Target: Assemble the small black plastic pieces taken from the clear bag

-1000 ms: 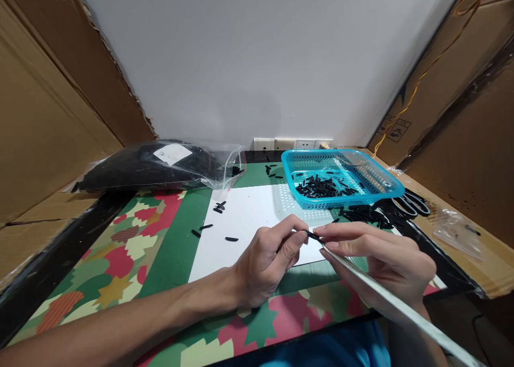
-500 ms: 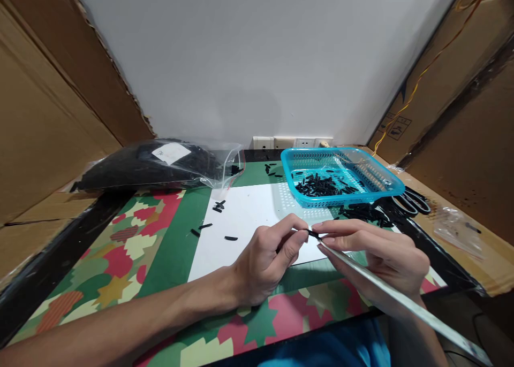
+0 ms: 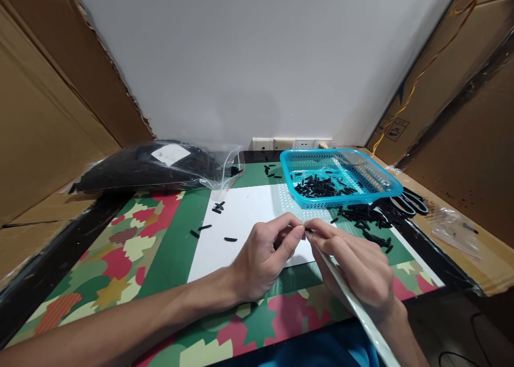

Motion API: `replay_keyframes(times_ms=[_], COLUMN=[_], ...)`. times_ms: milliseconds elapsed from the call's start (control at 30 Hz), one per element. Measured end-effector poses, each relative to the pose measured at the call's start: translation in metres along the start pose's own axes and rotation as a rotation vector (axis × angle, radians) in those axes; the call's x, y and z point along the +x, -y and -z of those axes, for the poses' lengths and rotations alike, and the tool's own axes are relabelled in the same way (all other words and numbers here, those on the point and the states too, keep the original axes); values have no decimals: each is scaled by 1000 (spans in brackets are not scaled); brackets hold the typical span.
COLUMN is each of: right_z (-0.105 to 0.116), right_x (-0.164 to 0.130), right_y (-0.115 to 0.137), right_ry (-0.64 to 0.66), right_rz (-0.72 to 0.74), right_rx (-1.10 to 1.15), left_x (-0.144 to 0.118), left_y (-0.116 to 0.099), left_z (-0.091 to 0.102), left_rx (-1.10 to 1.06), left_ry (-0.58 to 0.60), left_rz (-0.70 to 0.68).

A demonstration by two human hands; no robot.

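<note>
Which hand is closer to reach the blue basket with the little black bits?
Probably the right hand. It sits on the same side as the blue basket, just below it. The left hand is farther over, and both hands' fingers pinch a small black piece.

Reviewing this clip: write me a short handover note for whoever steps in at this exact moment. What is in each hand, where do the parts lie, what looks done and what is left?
Left hand: fingertips pinched on a small black piece, above the white sheet.
Right hand: holds a long thin white strip, its tip meeting that piece.
Done, apparently: a heap of black pieces in the blue basket.
Left: loose pieces on the sheet, a pile beside the basket, and a full clear bag at far left.
Scissors lie to the right of the basket.
</note>
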State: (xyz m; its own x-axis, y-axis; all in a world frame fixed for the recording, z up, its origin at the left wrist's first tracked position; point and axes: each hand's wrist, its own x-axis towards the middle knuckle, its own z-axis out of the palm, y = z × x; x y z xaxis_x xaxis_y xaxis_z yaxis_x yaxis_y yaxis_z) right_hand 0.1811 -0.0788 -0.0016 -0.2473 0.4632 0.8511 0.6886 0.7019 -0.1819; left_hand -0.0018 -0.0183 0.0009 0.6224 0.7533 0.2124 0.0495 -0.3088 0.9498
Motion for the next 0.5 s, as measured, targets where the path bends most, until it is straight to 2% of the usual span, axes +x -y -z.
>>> replay_keyframes(times_ms=[333, 500], right_z=[10, 15], right_x=[-3, -1], right_y=[-15, -15], right_ry=[-96, -104], right_rz=[-134, -174], right_rx=[-42, 87], left_x=[-3, -2], left_y=[7, 8], left_z=[-1, -1], left_rx=[-59, -86], left_ry=[-20, -29], left_rz=[-4, -19])
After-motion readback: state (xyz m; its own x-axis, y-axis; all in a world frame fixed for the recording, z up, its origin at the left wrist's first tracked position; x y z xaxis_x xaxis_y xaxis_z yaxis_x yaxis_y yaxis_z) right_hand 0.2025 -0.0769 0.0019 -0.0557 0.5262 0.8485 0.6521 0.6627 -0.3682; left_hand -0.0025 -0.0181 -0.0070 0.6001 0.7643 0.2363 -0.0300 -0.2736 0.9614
